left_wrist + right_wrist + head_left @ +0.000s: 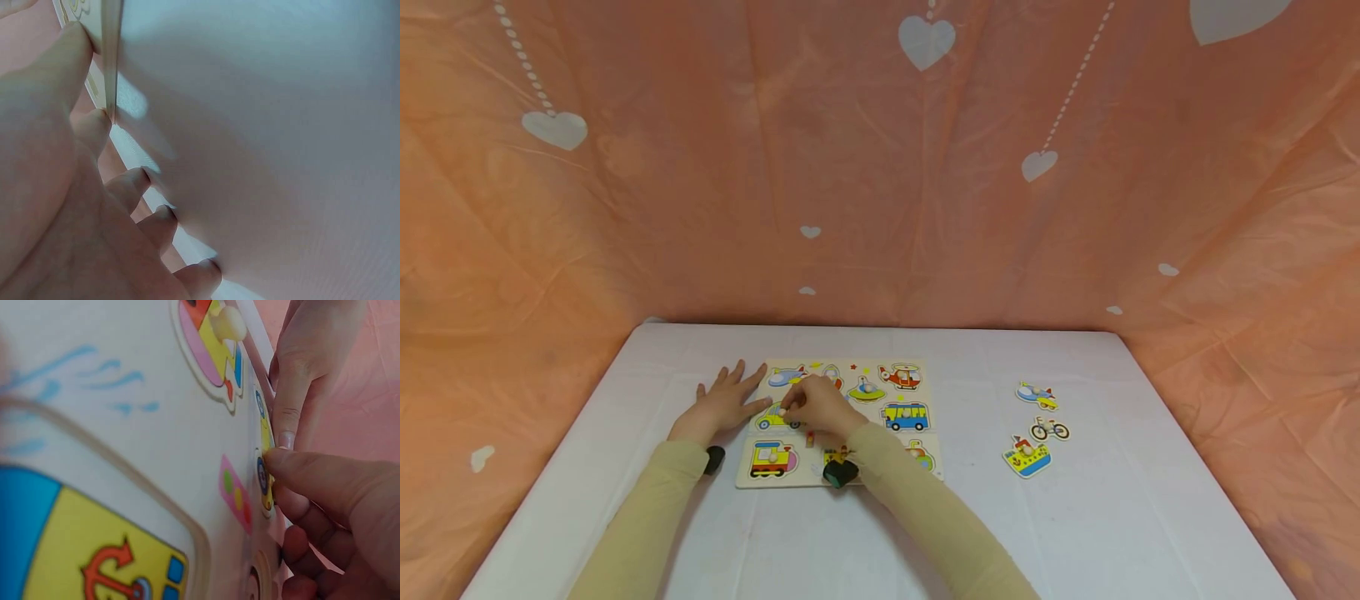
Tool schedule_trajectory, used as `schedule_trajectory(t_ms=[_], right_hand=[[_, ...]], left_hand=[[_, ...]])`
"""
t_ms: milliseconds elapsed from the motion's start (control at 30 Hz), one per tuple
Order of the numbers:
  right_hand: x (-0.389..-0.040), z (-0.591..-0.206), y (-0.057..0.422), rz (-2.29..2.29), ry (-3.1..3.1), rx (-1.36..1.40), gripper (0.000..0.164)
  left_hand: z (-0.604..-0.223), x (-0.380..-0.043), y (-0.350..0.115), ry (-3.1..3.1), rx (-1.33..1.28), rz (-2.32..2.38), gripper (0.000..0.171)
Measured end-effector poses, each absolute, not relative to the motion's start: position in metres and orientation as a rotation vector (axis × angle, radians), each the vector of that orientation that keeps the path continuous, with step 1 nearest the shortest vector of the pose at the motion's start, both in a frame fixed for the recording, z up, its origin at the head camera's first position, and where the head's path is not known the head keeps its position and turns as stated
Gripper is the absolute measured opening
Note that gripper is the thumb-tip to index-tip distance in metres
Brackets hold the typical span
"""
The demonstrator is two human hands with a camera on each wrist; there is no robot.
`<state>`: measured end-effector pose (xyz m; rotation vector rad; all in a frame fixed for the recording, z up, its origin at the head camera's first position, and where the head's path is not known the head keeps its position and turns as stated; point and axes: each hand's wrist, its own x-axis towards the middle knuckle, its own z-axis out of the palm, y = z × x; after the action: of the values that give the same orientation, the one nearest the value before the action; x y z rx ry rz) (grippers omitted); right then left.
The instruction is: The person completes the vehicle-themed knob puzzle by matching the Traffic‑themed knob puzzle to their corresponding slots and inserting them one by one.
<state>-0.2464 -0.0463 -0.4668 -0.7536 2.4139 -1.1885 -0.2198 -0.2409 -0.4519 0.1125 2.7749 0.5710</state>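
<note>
A wooden knob puzzle board (742,480) lies on the table. My right hand (825,407) is over its left part and pinches the knob of the yellow car piece (767,421). In the right wrist view, thumb and fingers meet at the yellow car (265,430), which lies in line with the board's surface. My left hand (718,414) is spread at the board's left edge. Its thumb and index finger touch the board's edge (110,75) in the left wrist view, while the other fingertips rest on the table. The right wrist covers part of the board's lower row.
On the board sit a train (772,459), a blue bus (906,415), a red helicopter (900,377) and a yellow-green saucer (867,390). Right of the board lie three loose pieces: an airplane (1037,395), a bicycle (1049,429) and a ship (1027,457). A heart-patterned curtain (850,167) hangs behind.
</note>
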Motion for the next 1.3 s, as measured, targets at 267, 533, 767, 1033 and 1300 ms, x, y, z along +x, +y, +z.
schedule_trajectory(t_ms=[267, 533, 767, 1033, 1300], right_hand=[[-0.25, -0.466, -0.042, -1.125, 2.394, -0.849, 0.014], [-0.25, -0.459, -0.029, -1.124, 2.346, -0.875, 0.019], [-0.25, -0.454, -0.013, -1.264, 2.224, -0.771, 0.029], [-0.255, -0.443, 0.006, -1.199, 2.293, -0.896, 0.029], [-0.252, -0.433, 0.028, -1.191, 2.335, -0.945, 0.03]], left_hand=[[-0.454, -0.222, -0.241, 2.774, 0.114, 0.589, 0.075], [-0.454, -0.221, -0.24, 2.777, 0.111, 0.576, 0.076], [-0.454, -0.221, -0.241, 2.774, 0.1, 0.578, 0.078], [-0.452, -0.22, -0.24, 2.774, 0.083, 0.57, 0.078], [-0.451, -0.219, -0.239, 2.773, 0.073, 0.601, 0.079]])
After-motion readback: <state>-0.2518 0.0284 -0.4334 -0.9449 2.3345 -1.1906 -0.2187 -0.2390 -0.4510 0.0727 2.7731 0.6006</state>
